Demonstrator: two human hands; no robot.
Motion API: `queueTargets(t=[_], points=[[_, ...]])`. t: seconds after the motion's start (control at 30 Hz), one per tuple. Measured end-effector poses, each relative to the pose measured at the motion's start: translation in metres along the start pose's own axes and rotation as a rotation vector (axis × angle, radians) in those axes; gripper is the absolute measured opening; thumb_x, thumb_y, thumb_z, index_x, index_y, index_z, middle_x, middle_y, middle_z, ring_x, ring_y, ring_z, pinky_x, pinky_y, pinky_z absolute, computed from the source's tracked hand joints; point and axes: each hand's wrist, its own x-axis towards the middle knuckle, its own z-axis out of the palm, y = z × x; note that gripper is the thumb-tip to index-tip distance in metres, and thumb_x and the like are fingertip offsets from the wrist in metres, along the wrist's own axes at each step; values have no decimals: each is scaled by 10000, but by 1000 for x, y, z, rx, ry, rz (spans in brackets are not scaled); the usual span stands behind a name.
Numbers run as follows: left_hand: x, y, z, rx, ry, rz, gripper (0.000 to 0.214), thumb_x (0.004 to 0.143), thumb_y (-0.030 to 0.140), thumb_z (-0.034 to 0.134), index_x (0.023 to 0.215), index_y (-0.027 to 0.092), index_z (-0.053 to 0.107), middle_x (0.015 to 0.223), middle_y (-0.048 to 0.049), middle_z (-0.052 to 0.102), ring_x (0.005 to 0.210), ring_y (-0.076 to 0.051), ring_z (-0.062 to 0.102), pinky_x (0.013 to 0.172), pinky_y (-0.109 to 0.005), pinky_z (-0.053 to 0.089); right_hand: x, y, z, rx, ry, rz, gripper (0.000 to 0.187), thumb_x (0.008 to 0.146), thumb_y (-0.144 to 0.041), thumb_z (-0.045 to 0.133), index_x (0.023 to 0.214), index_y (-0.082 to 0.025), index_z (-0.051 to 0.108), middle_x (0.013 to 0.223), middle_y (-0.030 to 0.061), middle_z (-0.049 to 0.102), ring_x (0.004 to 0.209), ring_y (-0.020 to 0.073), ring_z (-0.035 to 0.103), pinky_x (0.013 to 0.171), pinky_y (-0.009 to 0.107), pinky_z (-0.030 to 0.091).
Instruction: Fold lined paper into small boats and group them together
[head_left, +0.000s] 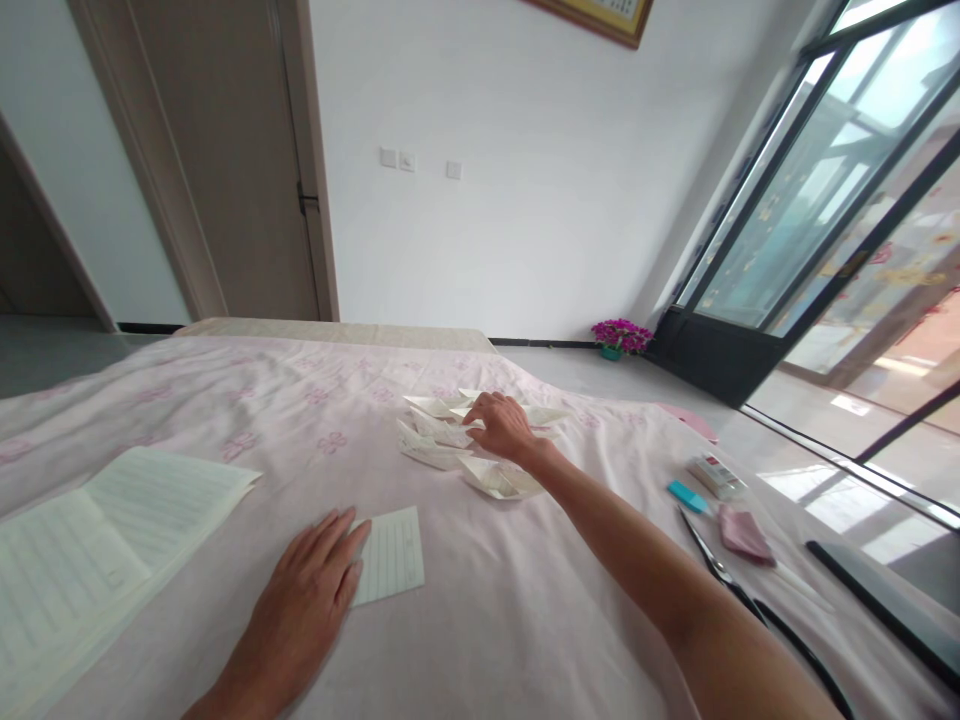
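Observation:
My left hand (304,600) lies flat, fingers stretched out, on the pink flowered cloth (487,620), its fingertips on the edge of a small lined paper sheet (391,555). My right hand (501,425) reaches far forward over a cluster of several folded paper boats (439,432), fingers curled down onto one of them. Whether the fingers grip it or only touch it is unclear. One more boat (496,478) lies just under my right wrist.
An open lined notebook (90,545) lies at the left. At the right are black scissors (724,575), a blue eraser-like block (688,496), a small white box (716,475) and a pink pouch (742,535). A door, potted flowers (621,337) and glass doors stand beyond.

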Motion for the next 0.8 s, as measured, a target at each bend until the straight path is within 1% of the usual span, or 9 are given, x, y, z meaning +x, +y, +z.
queueTargets(t=[0.1, 0.17, 0.27, 0.37, 0.47, 0.57, 0.67, 0.8], points=[[0, 0, 0, -4, 0, 0, 396, 924, 284, 449, 1289, 240, 596, 1364, -63, 589, 1267, -235, 526, 1080, -451, 428, -18, 11, -13, 92, 24, 89, 187, 828, -252, 627, 973, -267, 745, 1071, 30, 658, 941, 184, 582, 793, 270, 407], [1, 0, 0, -4, -3, 1, 397, 925, 287, 446, 1292, 240, 593, 1363, -62, 590, 1266, -235, 528, 1076, -455, 433, -36, 23, -23, 168, 6, 172, 188, 841, -275, 595, 954, -261, 743, 1070, 21, 672, 871, 163, 608, 710, 238, 415], [0, 0, 0, -9, 6, 2, 399, 925, 292, 443, 1292, 239, 591, 1358, -62, 594, 1260, -237, 533, 1073, -457, 438, -65, 43, -36, 205, -96, 299, 183, 835, -329, 588, 873, -253, 749, 908, 13, 711, 785, 163, 627, 649, 229, 404], [0, 0, 1, -15, 25, 3, 395, 922, 292, 441, 1281, 241, 598, 1351, -61, 599, 1257, -236, 535, 1070, -452, 443, -89, 55, -44, 188, -155, 403, 213, 837, -387, 575, 856, -257, 742, 832, 4, 722, 734, 165, 631, 623, 238, 391], [0, -1, 2, -18, 28, 4, 391, 922, 290, 441, 1274, 241, 604, 1346, -63, 602, 1253, -236, 539, 1068, -451, 446, -105, 52, -48, 184, -211, 455, 275, 834, -470, 571, 825, -246, 730, 809, 11, 728, 708, 164, 640, 600, 238, 383], [0, -1, 2, -15, 22, 9, 389, 923, 293, 441, 1270, 233, 608, 1344, -67, 602, 1244, -238, 545, 1068, -457, 445, -112, 41, -47, 183, -271, 511, 283, 829, -483, 572, 813, -241, 719, 718, 5, 721, 614, 144, 640, 568, 232, 371], [0, -1, 2, -13, 19, 17, 394, 920, 295, 446, 1275, 227, 604, 1348, -69, 599, 1245, -245, 545, 1066, -467, 446, -116, 35, -41, 268, -306, 527, 221, 829, -412, 572, 808, -236, 705, 600, -29, 692, 517, 114, 627, 561, 216, 377], [0, -1, 1, -21, 35, 20, 392, 914, 304, 454, 1270, 240, 605, 1336, -59, 609, 1238, -245, 551, 1054, -455, 459, -120, 38, -30, 387, -276, 568, 142, 778, -274, 580, 714, -206, 688, 552, -40, 675, 468, 101, 619, 537, 197, 395]])
